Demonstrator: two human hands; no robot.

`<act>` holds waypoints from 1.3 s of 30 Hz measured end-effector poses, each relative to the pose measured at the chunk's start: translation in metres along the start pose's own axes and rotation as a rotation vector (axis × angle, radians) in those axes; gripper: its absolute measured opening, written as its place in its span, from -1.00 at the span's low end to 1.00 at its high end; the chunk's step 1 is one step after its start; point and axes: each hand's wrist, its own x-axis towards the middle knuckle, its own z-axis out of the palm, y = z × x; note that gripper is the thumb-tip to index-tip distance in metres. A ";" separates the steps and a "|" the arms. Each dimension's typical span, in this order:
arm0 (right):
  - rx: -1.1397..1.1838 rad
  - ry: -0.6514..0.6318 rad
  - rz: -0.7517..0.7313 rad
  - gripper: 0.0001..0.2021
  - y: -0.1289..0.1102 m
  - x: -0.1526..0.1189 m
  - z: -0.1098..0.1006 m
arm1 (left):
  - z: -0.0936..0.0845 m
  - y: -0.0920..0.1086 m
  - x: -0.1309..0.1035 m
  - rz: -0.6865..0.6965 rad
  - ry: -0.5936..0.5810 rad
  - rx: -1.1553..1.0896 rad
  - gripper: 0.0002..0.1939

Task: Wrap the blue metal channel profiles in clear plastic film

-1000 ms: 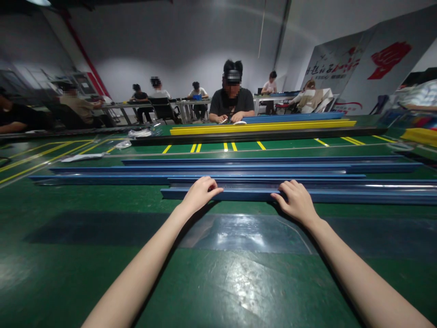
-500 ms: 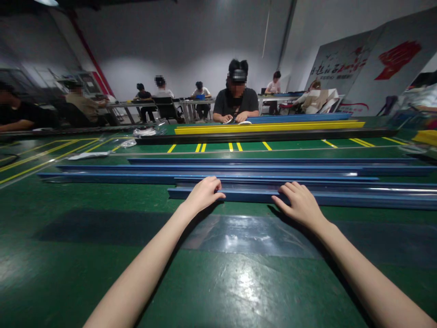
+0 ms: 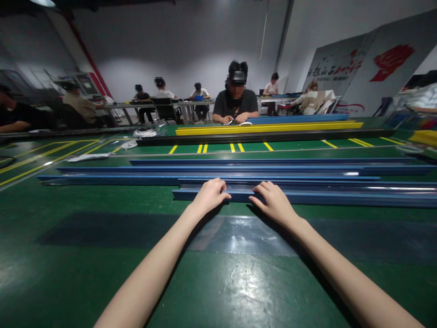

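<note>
A long blue channel-shaped strip (image 3: 341, 198) lies crosswise on the green tabletop before me. Near its left end, my left hand (image 3: 210, 195) has its fingers hooked over the front wall, thumb on the outer face. A short way to the right, my right hand (image 3: 275, 200) is closed on the same wall in the same manner. The fingertips of both hands are hidden inside the channel. Between my forearms and the strip, a clear plastic sleeve (image 3: 239, 232) lies flat on the table.
More blue channels (image 3: 102, 180) lie parallel just behind. Farther off are a black strip (image 3: 273, 135), a yellow strip (image 3: 269, 129) and crumpled clear plastic (image 3: 145, 132). A co-worker (image 3: 235, 100) sits across the table. Yellow tape lines (image 3: 237, 148) mark the tabletop.
My right hand has slid left along the strip, closer to my left hand. My left hand and the strip's left end have shifted slightly right.
</note>
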 end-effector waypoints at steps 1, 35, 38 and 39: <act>0.003 -0.001 0.001 -0.78 -0.003 0.002 0.001 | 0.000 0.000 0.000 0.000 -0.001 0.007 -0.81; -0.004 -0.153 0.044 -0.74 -0.016 0.030 0.012 | -0.020 -0.032 0.001 -0.087 -0.140 -0.033 -0.72; -0.003 -0.144 0.039 -0.74 -0.016 0.030 0.012 | -0.021 -0.029 0.001 -0.121 -0.138 0.023 -0.72; -0.002 -0.143 0.039 -0.74 -0.016 0.030 0.013 | -0.022 -0.029 0.001 -0.131 -0.139 0.039 -0.72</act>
